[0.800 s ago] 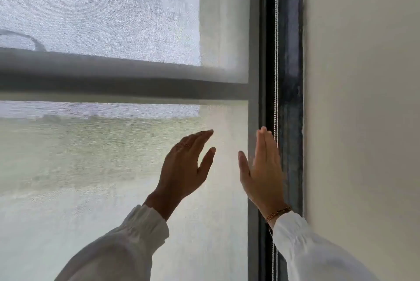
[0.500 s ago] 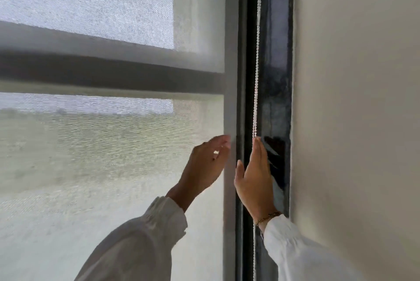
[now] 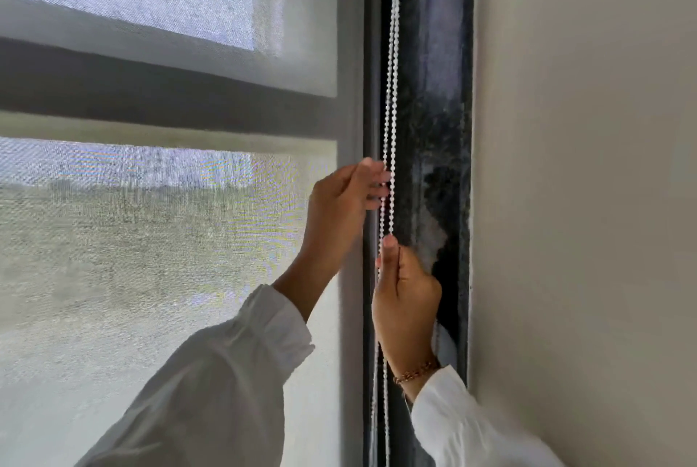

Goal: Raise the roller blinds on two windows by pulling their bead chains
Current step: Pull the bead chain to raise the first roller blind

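Note:
A translucent white roller blind (image 3: 151, 259) covers the window on the left. Its white bead chain (image 3: 392, 70) hangs as two strands down the dark window frame (image 3: 433, 127). My left hand (image 3: 339, 210) is higher, with fingertips pinched on one strand. Below it, my right hand (image 3: 405, 296) is closed around the chain, thumb pointing up. Both arms wear white sleeves, and a bracelet sits on the right wrist.
A dark horizontal window bar (image 3: 151, 96) shows through the blind. A plain beige wall (image 3: 584, 202) fills the right side, close beside the frame. The chain continues down past my right wrist to the bottom edge.
Both hands were open and apart from the chain earlier. They have moved right onto the chain and closed on it, the left above the right. The camera has come closer.

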Tool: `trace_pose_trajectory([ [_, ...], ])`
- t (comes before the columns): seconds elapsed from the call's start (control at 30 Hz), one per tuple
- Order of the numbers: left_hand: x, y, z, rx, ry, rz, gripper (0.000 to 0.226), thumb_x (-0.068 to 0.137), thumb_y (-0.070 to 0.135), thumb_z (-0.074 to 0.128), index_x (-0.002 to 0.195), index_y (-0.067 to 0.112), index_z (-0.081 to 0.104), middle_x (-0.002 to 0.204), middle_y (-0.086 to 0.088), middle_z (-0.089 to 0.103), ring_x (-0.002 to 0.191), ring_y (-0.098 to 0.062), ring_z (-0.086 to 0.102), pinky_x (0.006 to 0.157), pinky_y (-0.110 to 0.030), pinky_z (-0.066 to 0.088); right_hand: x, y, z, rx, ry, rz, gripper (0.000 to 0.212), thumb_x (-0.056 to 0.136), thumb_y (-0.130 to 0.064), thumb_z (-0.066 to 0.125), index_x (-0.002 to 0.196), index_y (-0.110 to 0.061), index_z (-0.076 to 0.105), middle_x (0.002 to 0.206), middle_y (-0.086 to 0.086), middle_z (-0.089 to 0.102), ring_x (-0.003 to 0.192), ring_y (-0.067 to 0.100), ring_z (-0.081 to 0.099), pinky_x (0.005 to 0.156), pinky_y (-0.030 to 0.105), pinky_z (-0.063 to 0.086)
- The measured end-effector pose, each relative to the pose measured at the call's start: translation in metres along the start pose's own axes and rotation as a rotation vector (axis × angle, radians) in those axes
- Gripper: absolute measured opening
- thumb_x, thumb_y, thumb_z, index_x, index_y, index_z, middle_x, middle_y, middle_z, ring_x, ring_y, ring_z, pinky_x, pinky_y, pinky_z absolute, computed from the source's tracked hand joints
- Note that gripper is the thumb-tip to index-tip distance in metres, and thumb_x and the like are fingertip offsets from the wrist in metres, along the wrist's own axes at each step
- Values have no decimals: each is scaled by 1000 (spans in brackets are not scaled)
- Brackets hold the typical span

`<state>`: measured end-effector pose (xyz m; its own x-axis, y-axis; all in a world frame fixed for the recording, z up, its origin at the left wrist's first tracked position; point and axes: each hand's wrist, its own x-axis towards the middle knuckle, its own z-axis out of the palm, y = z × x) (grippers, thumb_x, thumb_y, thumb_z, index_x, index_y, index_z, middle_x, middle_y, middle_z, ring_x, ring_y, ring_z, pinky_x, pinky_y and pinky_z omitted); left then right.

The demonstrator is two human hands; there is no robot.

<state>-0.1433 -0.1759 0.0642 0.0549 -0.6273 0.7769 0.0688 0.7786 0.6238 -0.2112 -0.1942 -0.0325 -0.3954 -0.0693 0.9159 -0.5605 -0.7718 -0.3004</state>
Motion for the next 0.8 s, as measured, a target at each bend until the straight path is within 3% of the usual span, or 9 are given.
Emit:
trace_pose_trajectory([
  [0.07, 1, 3, 7, -30, 38, -15, 27, 93, 30, 46, 80, 21, 68, 82, -5, 69, 78, -19, 62, 75, -33, 50, -6, -2, -4, 11, -3, 15, 55, 96, -43, 31, 60, -7, 52, 47, 9, 52, 43, 17, 44, 45, 32, 38],
  [0.13, 7, 0, 11, 133, 127, 43, 25, 84, 42, 48, 70, 28, 65, 74, 4, 67, 75, -17, 62, 80, -40, 50, -10, -8, -8, 15, -9, 40, 56, 96, -46, 30, 59, -8, 50, 47, 8, 50, 42, 22, 46, 44, 38, 38],
  [0.2, 10, 0, 14, 184, 150, 33, 18, 77, 46, 53, 74, 30, 61, 74, 9, 64, 75, -13, 60, 85, -43, 51, -12, -12, -13, 22, -14, 53, 57, 95, -47, 30, 58, -8, 50, 46, 8, 50, 42, 22, 46, 45, 39, 38],
  [0.3, 11, 5, 20, 125, 131, -71, 32, 68, 53, 61, 86, 27, 59, 81, 7, 64, 80, -15, 59, 91, -48, 49, -13, -18, -23, 2, -17, 27, 56, 96, -43, 32, 56, -7, 48, 44, 7, 47, 42, 14, 38, 43, 32, 36],
  [0.37, 9, 12, 20, 57, 218, -50, 26, 72, 49, 62, 86, 27, 59, 82, 7, 64, 81, -15, 60, 91, -47, 50, -18, -22, -31, -4, -45, 9, 54, 96, -42, 31, 55, -10, 44, 45, -2, 36, 46, 8, 32, 42, 23, 29],
  [0.43, 1, 26, 18, 11, 285, -1, 15, 85, 41, 54, 80, 28, 60, 78, 7, 62, 77, -15, 60, 85, -40, 53, -28, -26, -41, -12, -80, -6, 54, 97, -42, 31, 55, -11, 44, 49, -8, 32, 47, 5, 31, 43, 14, 24],
  [0.53, -13, 54, 22, -212, 77, -11, 28, 95, 33, 41, 88, 16, 62, 78, -2, 63, 61, -11, 60, 58, -25, 53, -46, -29, -52, -31, -87, -45, 54, 97, -41, 31, 57, -10, 49, 43, -2, 42, 50, 0, 37, 50, -4, 23],
  [0.67, -32, 84, 26, -212, -19, -88, 33, 96, 33, 38, 104, 10, 59, 66, 1, 52, 45, -7, 43, 37, -18, 33, -63, -51, -68, -45, -88, -94, 40, 97, -38, 32, 67, -17, 45, 45, 7, 53, 59, 10, 44, 59, -9, 24],
  [0.8, -56, 106, 27, -91, 101, -29, 38, 96, 33, 40, 64, 21, 56, 45, 8, 36, 37, -7, 30, 37, -22, 24, -69, -78, -83, -11, -130, -56, 35, 97, -37, 33, 65, -22, 38, 47, -5, 38, 51, -7, 37, 48, 0, 20],
])
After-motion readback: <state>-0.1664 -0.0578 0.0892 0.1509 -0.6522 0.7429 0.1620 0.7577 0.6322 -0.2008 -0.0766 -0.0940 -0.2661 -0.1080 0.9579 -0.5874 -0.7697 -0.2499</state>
